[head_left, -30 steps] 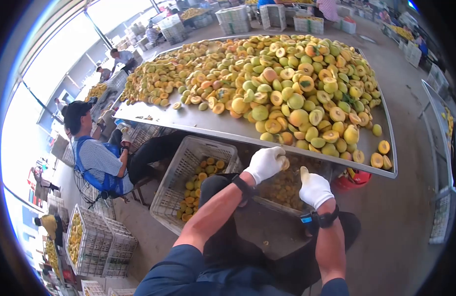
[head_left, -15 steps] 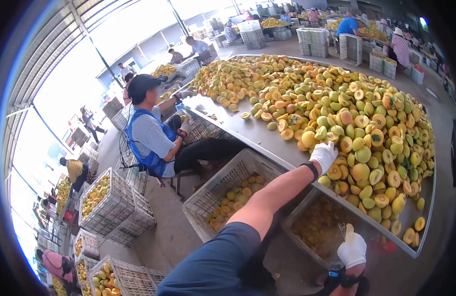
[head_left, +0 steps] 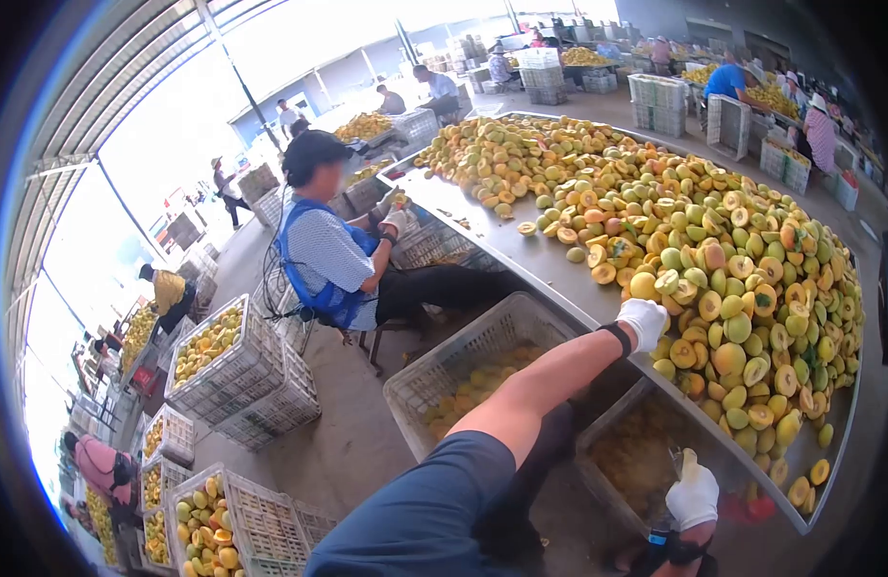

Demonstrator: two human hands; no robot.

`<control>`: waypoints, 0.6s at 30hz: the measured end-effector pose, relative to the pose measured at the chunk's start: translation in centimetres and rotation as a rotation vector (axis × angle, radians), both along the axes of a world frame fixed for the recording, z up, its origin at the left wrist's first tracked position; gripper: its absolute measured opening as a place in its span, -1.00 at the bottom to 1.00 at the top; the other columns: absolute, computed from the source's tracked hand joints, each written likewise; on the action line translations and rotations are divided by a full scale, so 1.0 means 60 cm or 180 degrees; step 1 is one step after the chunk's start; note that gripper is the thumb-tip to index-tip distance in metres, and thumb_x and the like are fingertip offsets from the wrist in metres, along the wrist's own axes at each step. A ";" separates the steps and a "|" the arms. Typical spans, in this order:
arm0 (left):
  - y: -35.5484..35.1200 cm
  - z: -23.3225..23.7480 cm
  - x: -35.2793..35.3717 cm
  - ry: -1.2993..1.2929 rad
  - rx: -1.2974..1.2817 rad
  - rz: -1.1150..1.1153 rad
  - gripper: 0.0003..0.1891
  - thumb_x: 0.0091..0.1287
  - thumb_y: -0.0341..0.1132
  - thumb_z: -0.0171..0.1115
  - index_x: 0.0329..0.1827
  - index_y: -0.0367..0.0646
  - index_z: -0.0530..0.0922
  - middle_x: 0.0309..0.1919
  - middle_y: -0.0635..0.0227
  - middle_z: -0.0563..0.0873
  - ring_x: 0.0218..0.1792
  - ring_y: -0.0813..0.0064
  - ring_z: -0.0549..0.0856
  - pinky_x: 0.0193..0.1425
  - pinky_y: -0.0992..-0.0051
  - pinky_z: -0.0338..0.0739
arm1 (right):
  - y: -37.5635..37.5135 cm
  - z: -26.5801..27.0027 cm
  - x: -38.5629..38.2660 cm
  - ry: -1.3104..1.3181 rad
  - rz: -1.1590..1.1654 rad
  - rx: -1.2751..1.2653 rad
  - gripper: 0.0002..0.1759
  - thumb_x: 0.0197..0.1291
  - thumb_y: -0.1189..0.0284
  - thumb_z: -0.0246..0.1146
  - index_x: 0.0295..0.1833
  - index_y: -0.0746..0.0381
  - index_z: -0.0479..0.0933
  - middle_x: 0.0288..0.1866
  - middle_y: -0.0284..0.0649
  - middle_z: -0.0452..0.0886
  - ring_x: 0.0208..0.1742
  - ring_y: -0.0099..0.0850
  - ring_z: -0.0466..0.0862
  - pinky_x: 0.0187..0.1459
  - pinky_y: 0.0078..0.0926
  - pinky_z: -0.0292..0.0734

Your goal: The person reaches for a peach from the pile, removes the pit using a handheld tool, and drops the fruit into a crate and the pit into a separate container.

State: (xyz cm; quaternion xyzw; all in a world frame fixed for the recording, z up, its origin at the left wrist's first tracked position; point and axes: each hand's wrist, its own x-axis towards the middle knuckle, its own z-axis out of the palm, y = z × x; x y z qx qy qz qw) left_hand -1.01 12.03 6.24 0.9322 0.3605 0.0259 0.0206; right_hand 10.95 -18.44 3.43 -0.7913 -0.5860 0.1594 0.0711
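Observation:
My left hand (head_left: 644,324), in a white glove with a dark wristband, is at the near edge of the metal table (head_left: 559,279), beside a large heap of halved yellow-green peaches (head_left: 737,327). Its fingers are curled in, and what they hold is hidden. Lower right, my right hand (head_left: 694,497), also white-gloved, closes around a small metal tool (head_left: 675,462) whose tip points up; its thumb is stained yellow. This hand is over the near side of a crate (head_left: 598,471) with a blurred yellowish-brown load, below the table edge.
Left of that crate stands another pale crate (head_left: 405,394) with peaches in it. A seated co-worker (head_left: 333,240) in a blue vest works at the table's far left corner. Stacked crates (head_left: 271,385) of fruit line the left floor. More people and fruit tables fill the background.
The view has swung, shifting the scene rightward. My left hand has drawn back from the heap toward the table edge. The co-worker's reaching hand has come back from the table to the other hand.

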 end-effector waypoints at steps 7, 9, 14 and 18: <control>0.006 -0.032 -0.039 -0.0166 -0.0827 0.0812 -0.61 0.11 -0.09 0.26 -0.11 -0.12 0.77 -0.16 0.14 0.81 -0.11 0.15 0.80 -0.03 0.18 0.67 | 0.009 -0.010 -0.010 0.0171 0.0193 -0.0174 -0.46 0.05 0.54 0.15 0.24 0.25 0.46 -0.20 0.20 0.68 -0.09 0.17 0.67 -0.04 0.05 0.55; -0.006 -0.028 -0.037 0.0054 -0.0840 0.0806 -0.62 0.07 -0.08 0.31 -0.12 -0.10 0.78 -0.18 0.18 0.81 -0.14 0.18 0.81 -0.06 0.20 0.67 | 0.004 -0.019 -0.002 0.0109 0.0232 -0.0104 -0.45 0.05 0.53 0.15 0.25 0.28 0.45 -0.23 0.20 0.68 -0.12 0.17 0.68 -0.06 0.06 0.55; -0.005 -0.029 -0.019 -0.0049 -0.0835 0.0898 -0.61 0.02 -0.10 0.40 -0.12 -0.10 0.78 -0.19 0.19 0.82 -0.13 0.20 0.81 -0.09 0.20 0.68 | 0.007 -0.006 -0.006 0.0084 0.0078 -0.0219 -0.50 0.04 0.53 0.16 0.19 0.26 0.48 -0.23 0.22 0.68 -0.10 0.19 0.67 -0.05 0.06 0.55; -0.012 -0.052 -0.009 -0.0248 -0.1045 0.1045 -0.62 0.04 -0.16 0.37 -0.10 -0.16 0.76 -0.10 0.10 0.80 -0.05 0.18 0.79 0.00 0.21 0.69 | 0.016 -0.014 -0.006 0.0087 0.0077 -0.0214 -0.50 0.05 0.53 0.16 0.19 0.26 0.48 -0.23 0.22 0.68 -0.10 0.19 0.67 -0.05 0.06 0.55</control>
